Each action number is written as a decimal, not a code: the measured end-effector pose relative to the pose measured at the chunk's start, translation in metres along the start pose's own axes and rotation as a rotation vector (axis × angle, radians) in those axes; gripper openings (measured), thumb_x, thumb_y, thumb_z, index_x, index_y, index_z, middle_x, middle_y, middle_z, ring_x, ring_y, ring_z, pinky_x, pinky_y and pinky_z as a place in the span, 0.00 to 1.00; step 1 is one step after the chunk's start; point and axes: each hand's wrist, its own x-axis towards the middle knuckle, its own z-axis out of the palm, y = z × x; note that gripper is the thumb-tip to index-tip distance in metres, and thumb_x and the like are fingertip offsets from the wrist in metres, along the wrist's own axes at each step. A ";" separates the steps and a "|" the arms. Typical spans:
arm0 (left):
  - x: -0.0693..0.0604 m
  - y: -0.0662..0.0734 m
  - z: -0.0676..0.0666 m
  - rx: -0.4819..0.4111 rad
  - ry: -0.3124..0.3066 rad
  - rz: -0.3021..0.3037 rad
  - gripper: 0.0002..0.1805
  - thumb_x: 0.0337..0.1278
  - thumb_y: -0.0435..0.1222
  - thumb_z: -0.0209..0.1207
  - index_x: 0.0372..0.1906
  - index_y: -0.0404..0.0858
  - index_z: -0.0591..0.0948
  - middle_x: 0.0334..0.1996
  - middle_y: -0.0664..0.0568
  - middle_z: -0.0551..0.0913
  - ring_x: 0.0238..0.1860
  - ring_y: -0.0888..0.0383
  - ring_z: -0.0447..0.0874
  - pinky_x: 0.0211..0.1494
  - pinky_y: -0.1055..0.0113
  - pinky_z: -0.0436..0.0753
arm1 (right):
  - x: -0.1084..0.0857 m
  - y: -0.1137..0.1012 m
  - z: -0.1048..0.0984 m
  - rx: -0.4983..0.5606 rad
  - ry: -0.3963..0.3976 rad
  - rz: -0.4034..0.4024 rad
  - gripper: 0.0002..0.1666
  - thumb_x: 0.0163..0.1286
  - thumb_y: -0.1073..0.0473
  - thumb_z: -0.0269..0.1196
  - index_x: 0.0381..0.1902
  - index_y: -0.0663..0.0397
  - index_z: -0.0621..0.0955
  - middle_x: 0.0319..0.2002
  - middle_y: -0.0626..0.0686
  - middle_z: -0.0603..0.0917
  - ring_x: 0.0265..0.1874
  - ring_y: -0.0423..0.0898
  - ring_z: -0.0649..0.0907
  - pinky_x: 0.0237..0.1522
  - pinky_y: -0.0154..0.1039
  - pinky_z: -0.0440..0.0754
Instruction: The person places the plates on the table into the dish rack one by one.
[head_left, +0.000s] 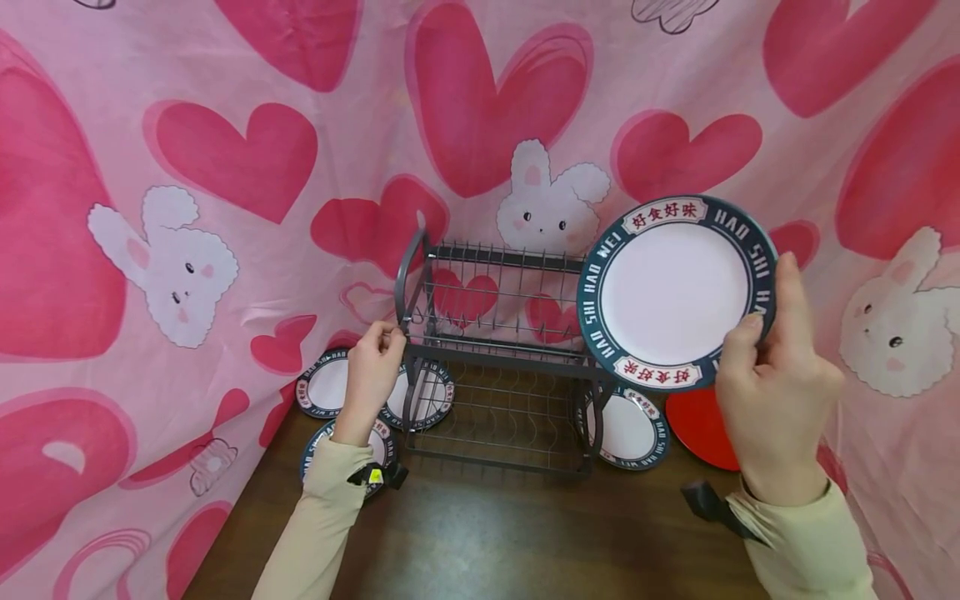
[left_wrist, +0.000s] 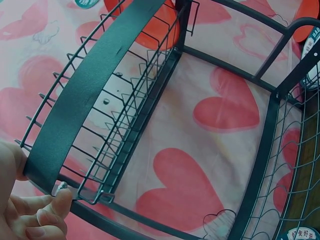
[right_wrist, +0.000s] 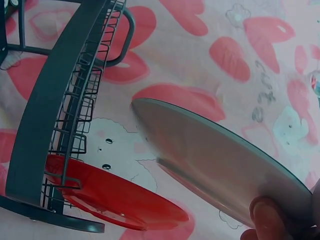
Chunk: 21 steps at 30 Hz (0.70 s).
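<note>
My right hand (head_left: 780,392) holds a round white plate (head_left: 675,292) by its right edge, raised to the right of the dish rack. The plate has a dark blue rim with white lettering and red characters; its pale underside (right_wrist: 210,155) faces the right wrist camera. With curled fingers, my left hand (head_left: 378,367) grips the front left corner of the upper tier of the dark two-tier dish rack (head_left: 495,350). In the left wrist view, the thumb and fingers (left_wrist: 60,205) pinch the frame end near a small clear piece.
Several similar blue-rimmed plates lie on the brown table (head_left: 480,533): some left of the rack, partly behind my left arm, and one plate (head_left: 630,429) at its right. A red plate (head_left: 697,429) is partly hidden by my right hand. Pink heart-patterned cloth (head_left: 465,100) hangs behind.
</note>
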 end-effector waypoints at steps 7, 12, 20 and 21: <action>0.000 -0.001 0.000 -0.007 -0.010 -0.002 0.14 0.74 0.39 0.51 0.47 0.35 0.83 0.26 0.47 0.77 0.24 0.51 0.72 0.27 0.62 0.70 | 0.009 -0.004 0.011 -0.006 -0.025 -0.068 0.33 0.78 0.62 0.55 0.79 0.48 0.67 0.47 0.70 0.87 0.19 0.21 0.59 0.36 0.14 0.64; 0.000 0.000 -0.001 -0.009 -0.011 0.001 0.14 0.74 0.39 0.51 0.47 0.35 0.83 0.26 0.47 0.77 0.24 0.51 0.72 0.27 0.62 0.70 | 0.016 -0.010 0.020 -0.013 -0.035 -0.033 0.33 0.78 0.63 0.55 0.79 0.51 0.68 0.39 0.71 0.86 0.19 0.20 0.59 0.37 0.13 0.63; -0.003 0.000 -0.001 -0.002 -0.010 0.007 0.14 0.74 0.39 0.51 0.48 0.35 0.83 0.27 0.47 0.78 0.24 0.51 0.72 0.28 0.62 0.70 | 0.023 -0.010 0.033 -0.035 -0.059 -0.064 0.33 0.79 0.62 0.55 0.79 0.54 0.67 0.47 0.70 0.87 0.14 0.36 0.68 0.33 0.14 0.60; -0.003 0.000 -0.001 -0.003 -0.009 0.008 0.15 0.74 0.39 0.51 0.48 0.34 0.83 0.27 0.47 0.78 0.24 0.51 0.72 0.28 0.62 0.70 | 0.024 -0.010 0.035 -0.041 -0.067 -0.069 0.33 0.79 0.61 0.55 0.79 0.53 0.66 0.52 0.68 0.86 0.13 0.42 0.71 0.34 0.14 0.61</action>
